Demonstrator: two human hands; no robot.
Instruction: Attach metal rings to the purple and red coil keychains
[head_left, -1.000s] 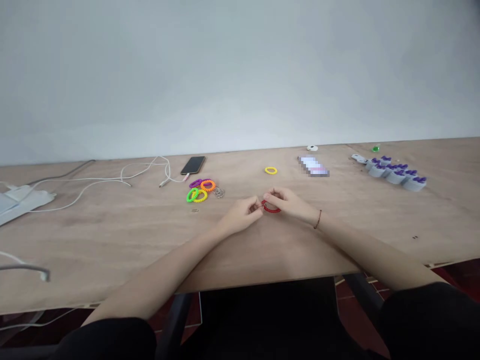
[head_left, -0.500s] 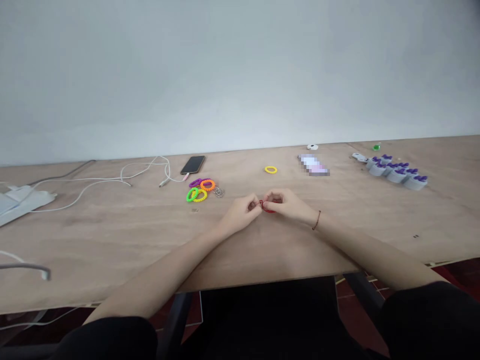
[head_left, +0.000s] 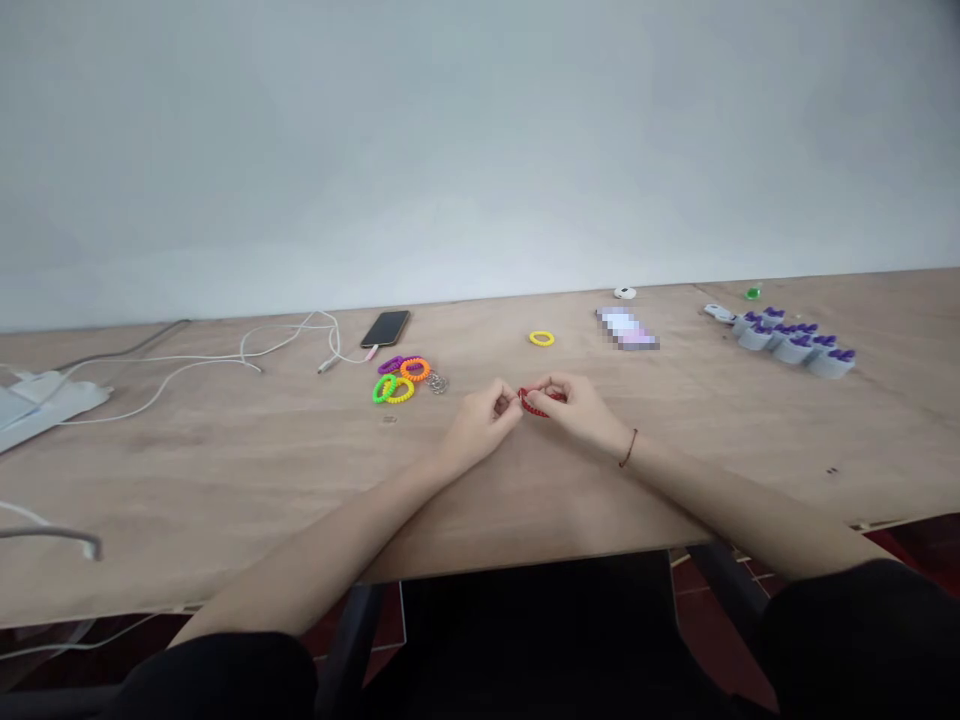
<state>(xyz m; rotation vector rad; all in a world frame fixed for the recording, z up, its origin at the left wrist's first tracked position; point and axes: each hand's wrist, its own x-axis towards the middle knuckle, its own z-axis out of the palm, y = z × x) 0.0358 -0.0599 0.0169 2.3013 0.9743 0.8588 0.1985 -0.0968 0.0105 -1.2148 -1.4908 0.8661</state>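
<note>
My right hand [head_left: 574, 405] pinches a red coiled wristband [head_left: 535, 405], part of it hidden behind the fingers. Close against it, my left hand [head_left: 482, 415] is closed in a pinch at the band's left end. Something small and shiny shows between the two sets of fingertips, too small to name. To the left lies a group of coiled bands: green [head_left: 385, 389], yellow [head_left: 404, 392], orange [head_left: 415, 370] and purple [head_left: 389, 365]. Small metal rings [head_left: 438, 383] lie beside them. Another yellow coiled band [head_left: 541, 339] rests beyond my hands.
A black phone [head_left: 385, 329] with a cable plugged in lies at the back left, among white cables [head_left: 247, 357]. Further right are a blurred-out phone-like object [head_left: 627, 329], a white case [head_left: 625, 293] and several grey holders with purple tops [head_left: 793, 348]. A power strip [head_left: 52, 405] sits far left.
The red band has turned slightly in my right hand, so more of its coil shows. Both hands have stayed close together, shifting only a little.
</note>
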